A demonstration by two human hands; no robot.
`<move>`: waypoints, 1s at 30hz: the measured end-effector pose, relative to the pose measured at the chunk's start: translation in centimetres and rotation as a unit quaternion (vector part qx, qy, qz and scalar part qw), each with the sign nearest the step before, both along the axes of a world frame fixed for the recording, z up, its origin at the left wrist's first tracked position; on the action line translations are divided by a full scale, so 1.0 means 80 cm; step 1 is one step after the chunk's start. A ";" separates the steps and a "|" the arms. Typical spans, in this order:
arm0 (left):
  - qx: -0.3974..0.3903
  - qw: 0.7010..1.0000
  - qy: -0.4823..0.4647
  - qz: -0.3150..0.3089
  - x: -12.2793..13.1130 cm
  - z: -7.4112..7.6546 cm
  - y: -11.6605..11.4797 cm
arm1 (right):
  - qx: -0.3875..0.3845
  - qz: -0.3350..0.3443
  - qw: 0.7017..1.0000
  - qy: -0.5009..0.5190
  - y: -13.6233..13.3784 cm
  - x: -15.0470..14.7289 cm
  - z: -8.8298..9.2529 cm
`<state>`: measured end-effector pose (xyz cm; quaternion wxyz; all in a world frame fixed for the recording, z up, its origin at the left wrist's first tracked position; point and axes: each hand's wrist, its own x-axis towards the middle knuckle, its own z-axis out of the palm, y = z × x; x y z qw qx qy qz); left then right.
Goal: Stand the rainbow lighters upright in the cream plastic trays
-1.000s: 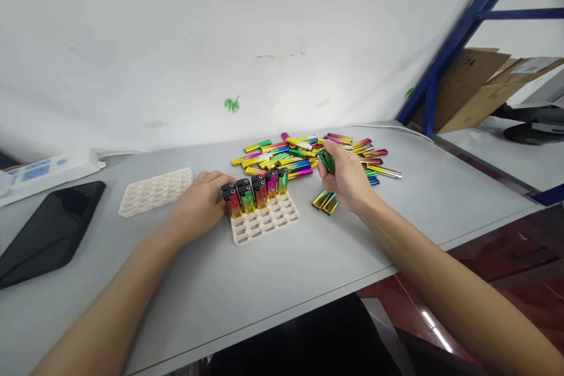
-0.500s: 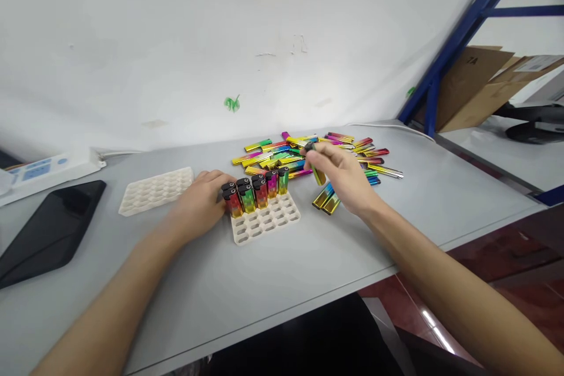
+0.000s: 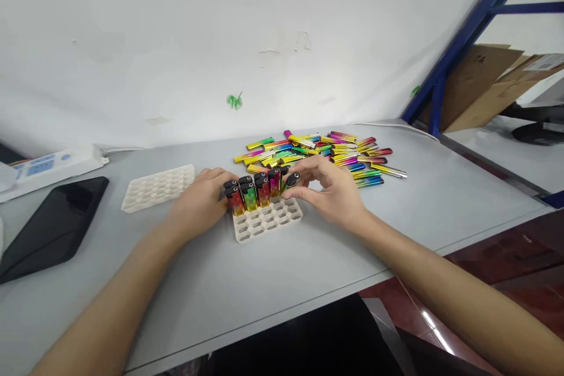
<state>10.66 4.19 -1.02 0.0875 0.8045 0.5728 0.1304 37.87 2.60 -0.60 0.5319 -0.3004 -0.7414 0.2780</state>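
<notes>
My right hand (image 3: 332, 191) pinches a lighter (image 3: 290, 182) with a black top, tilted over the right end of a white honeycomb tray (image 3: 269, 223). Several lighters (image 3: 249, 195) with black tops and shiny red, green and purple bodies stand upright in the tray's back rows. The front holes hold nothing. At the tray's left end, my left hand (image 3: 203, 200) is curled against the tray and the leftmost lighters; its fingertips are partly hidden. Behind the tray lies a loose pile of shiny multicoloured lighters (image 3: 304, 150), partly covered by my right hand.
A second white honeycomb tray (image 3: 158, 188) lies left of my left hand. Farther left are a black phone (image 3: 55, 226) and a white power strip (image 3: 57, 164). A white wall backs the grey table (image 3: 247, 294). Blue shelving (image 3: 460, 41) and cardboard boxes (image 3: 478, 85) are at right.
My right hand has moved left and down from the pile with its lighter, to the right end of the tray. My left hand has stayed by the tray's left end.
</notes>
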 end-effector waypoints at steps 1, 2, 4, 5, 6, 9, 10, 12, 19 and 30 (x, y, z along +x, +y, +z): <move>0.002 1.000 0.003 0.002 0.000 0.000 0.000 | -0.002 -0.001 1.000 -0.012 -0.001 -0.001 -0.002; 0.006 1.000 0.005 0.001 -0.001 -0.001 0.000 | -0.004 -0.005 1.000 -0.028 -0.001 -0.001 -0.004; 0.017 1.000 0.008 -0.003 -0.002 -0.002 0.001 | -0.002 -0.016 0.998 -0.065 -0.002 -0.002 -0.008; 0.021 1.000 0.008 -0.005 -0.003 -0.003 0.001 | 0.001 -0.024 0.996 -0.085 -0.003 -0.002 -0.010; 0.022 1.000 0.008 -0.006 -0.003 -0.004 0.002 | 0.004 -0.035 0.994 -0.103 -0.003 -0.003 -0.011; 0.021 1.000 0.009 -0.007 -0.004 -0.006 0.002 | 0.024 -0.086 0.985 -0.146 -0.005 -0.005 -0.011; 0.021 1.000 0.009 -0.008 -0.004 -0.006 0.002 | 0.039 -0.099 0.982 -0.158 -0.006 -0.006 -0.010; 0.020 1.000 0.012 -0.006 -0.003 -0.005 0.001 | 0.079 -0.110 0.976 -0.171 -0.008 -0.007 -0.008; 0.009 1.000 0.012 -0.004 -0.002 0.000 0.000 | 0.073 -0.090 0.981 -0.153 -0.006 -0.011 -0.009; -0.002 1.000 -0.004 -0.006 0.001 0.003 -0.002 | 0.137 -0.109 0.968 -0.177 -0.006 -0.011 -0.003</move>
